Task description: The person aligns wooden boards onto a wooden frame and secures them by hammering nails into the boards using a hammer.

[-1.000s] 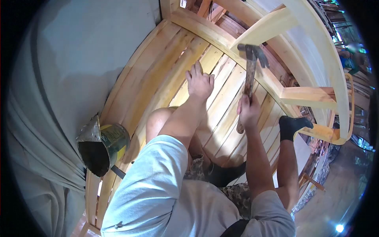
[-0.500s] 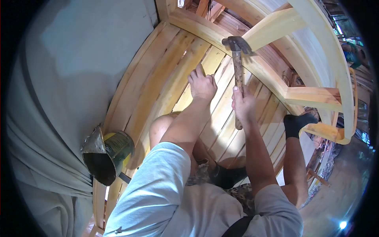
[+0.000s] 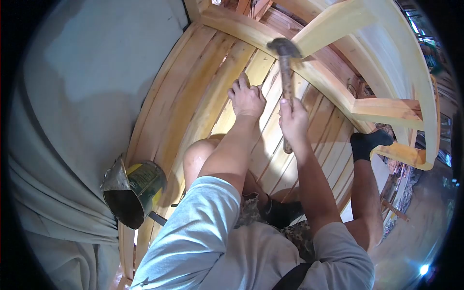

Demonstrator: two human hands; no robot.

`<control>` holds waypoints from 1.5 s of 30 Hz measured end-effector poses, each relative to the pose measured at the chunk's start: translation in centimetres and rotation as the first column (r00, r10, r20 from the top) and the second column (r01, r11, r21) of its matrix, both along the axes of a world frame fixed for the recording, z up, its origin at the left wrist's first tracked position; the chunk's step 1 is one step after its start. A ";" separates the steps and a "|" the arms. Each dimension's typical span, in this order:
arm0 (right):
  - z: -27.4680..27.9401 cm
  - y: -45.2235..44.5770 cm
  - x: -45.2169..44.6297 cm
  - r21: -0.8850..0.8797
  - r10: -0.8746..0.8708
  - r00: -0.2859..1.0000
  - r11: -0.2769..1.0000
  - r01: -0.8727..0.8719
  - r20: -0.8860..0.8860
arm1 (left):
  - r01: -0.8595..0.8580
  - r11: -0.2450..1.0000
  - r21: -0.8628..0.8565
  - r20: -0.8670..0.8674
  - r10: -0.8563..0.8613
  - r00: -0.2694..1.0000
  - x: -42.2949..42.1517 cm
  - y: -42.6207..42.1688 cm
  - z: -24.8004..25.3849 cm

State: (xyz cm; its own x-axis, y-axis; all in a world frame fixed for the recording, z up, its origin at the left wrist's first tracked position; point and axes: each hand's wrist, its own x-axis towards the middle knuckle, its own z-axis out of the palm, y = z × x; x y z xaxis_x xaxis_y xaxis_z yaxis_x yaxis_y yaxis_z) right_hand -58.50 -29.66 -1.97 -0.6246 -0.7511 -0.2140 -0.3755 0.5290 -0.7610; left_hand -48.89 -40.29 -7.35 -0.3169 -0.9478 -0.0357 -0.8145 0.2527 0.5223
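Note:
A claw hammer (image 3: pixel 286 72) with a dark metal head and a worn wooden handle is gripped in my right hand (image 3: pixel 294 121). Its head is raised over the slats close to the frame rail. To the left of it, my left hand (image 3: pixel 247 100) rests on the wooden slats (image 3: pixel 208 92) with its fingers curled and drawn together. Whatever those fingers pinch, if anything, is too small or hidden to make out. The slats run side by side with narrow gaps and meet a thick wooden rail (image 3: pixel 241 26) at the far end.
An opened metal can (image 3: pixel 145 186) lies tipped at the left, beside a dark flat bar (image 3: pixel 157 218). Grey cloth (image 3: pixel 72 179) hangs along the left side. Curved wooden armrest parts (image 3: pixel 406 96) rise on the right, near my socked foot (image 3: pixel 369 144).
The hammer has shifted slightly up and left, and its head is blurred now. My left hand stays at nearly the same spot on the slats. The view has moved a little.

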 end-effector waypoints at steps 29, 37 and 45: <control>1.9 0.0 -0.9 0.147 0.086 0.994 0.986 -0.075 -0.072 | -0.087 0.984 -0.159 -0.075 0.076 0.994 -0.4 -0.1 -2.2; -0.5 14.9 4.3 0.028 -0.222 0.724 0.962 0.270 0.653 | 0.011 0.998 -0.069 0.145 -0.001 0.989 -0.1 -0.3 -1.8; 5.0 13.8 -0.2 -0.123 -0.194 0.942 0.964 0.234 0.273 | 0.433 0.892 0.130 0.215 -0.451 0.866 -1.9 5.5 1.0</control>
